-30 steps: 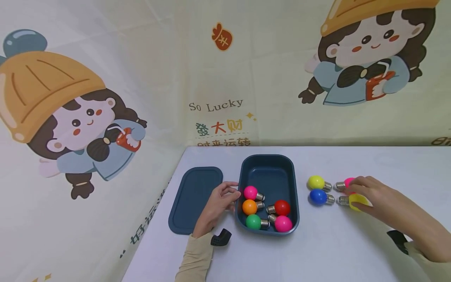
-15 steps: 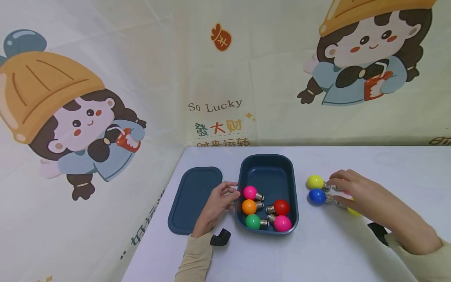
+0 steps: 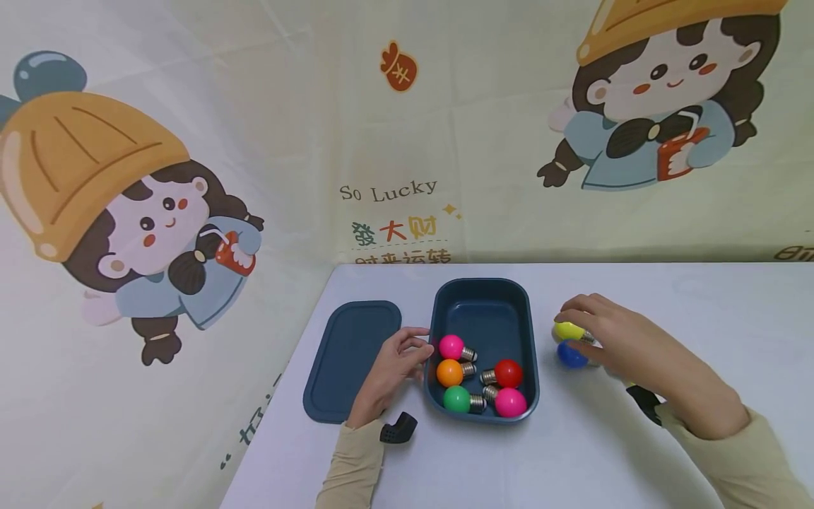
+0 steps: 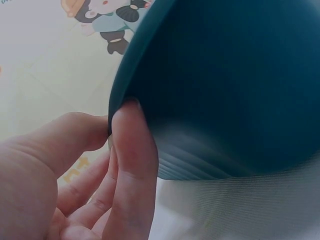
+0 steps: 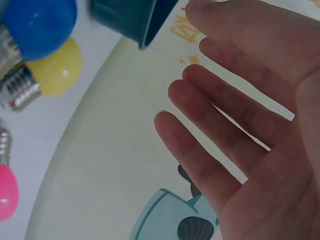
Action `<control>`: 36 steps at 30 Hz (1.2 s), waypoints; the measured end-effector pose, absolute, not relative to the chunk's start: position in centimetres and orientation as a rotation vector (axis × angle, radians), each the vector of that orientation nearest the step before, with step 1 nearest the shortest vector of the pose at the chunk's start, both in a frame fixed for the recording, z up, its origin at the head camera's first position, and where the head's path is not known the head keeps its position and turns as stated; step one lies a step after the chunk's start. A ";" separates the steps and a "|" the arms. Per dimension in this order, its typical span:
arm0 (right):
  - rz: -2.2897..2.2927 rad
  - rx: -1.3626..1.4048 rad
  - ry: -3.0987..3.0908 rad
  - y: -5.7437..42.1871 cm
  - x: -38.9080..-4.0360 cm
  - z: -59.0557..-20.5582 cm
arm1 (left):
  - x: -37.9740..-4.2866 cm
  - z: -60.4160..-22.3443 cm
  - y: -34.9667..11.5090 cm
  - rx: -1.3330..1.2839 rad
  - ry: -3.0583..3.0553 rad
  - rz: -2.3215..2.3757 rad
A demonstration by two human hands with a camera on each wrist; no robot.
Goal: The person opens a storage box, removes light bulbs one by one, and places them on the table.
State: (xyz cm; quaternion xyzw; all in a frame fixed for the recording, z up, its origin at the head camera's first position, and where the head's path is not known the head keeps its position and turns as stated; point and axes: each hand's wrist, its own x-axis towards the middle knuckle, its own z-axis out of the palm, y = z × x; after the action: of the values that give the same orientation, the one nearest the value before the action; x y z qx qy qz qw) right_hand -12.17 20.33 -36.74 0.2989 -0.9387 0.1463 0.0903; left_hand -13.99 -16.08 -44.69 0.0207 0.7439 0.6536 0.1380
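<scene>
At the left rim of a dark blue rectangular box (image 3: 483, 322), my left hand (image 3: 393, 367) rests thumb and index fingertip against the edge. The left wrist view shows the thumb (image 4: 135, 155) lying on the box wall (image 4: 230, 100). My right hand (image 3: 626, 346) hovers over a yellow light bulb (image 3: 568, 330) and a blue light bulb (image 3: 571, 355), which it partly hides. In the right wrist view its fingers (image 5: 195, 160) are spread and hold nothing. A pink bulb (image 5: 6, 192) and another bulb there are mostly hidden by this hand in the head view.
Inside the box lie pink (image 3: 451, 347), orange (image 3: 449, 373), green (image 3: 456, 400) and red (image 3: 508, 374) bulbs and a second pink one. A flat blue lid (image 3: 350, 353) lies left of the box. A printed cloth wall (image 3: 496, 177) stands behind the white table (image 3: 547, 466).
My right hand has moved left from above the right-hand pink and yellow bulbs to above the left-hand yellow and blue ones. My left hand stays at the box rim.
</scene>
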 end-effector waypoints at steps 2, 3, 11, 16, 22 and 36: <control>0.441 0.906 -2.785 19.9 -12.2 -36.6 | -14.0 -44.7 -16.1 0.055 2.155 1.886; 0.444 0.917 -2.773 19.7 -12.3 -36.5 | -14.0 -44.6 -16.0 0.054 2.156 1.885; 0.433 0.999 -2.708 17.8 -12.7 -36.4 | -13.9 -44.5 -16.0 0.059 2.155 1.884; 0.420 1.005 -2.733 16.5 -12.9 -36.4 | -14.0 -44.5 -16.1 0.075 2.148 1.888; 0.456 0.977 -2.790 14.9 -13.0 -36.7 | -13.9 -44.5 -16.1 0.072 2.160 1.885; 0.511 1.014 -2.846 12.0 -13.2 -36.6 | -13.7 -44.6 -15.9 0.047 2.186 1.869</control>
State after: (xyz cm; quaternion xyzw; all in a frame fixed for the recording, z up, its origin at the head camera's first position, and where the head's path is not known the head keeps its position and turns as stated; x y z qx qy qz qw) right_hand -13.24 11.96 -36.59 0.3307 -0.9281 0.1666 0.0385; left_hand -13.65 -15.92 -44.56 0.0161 0.7533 0.6441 0.1323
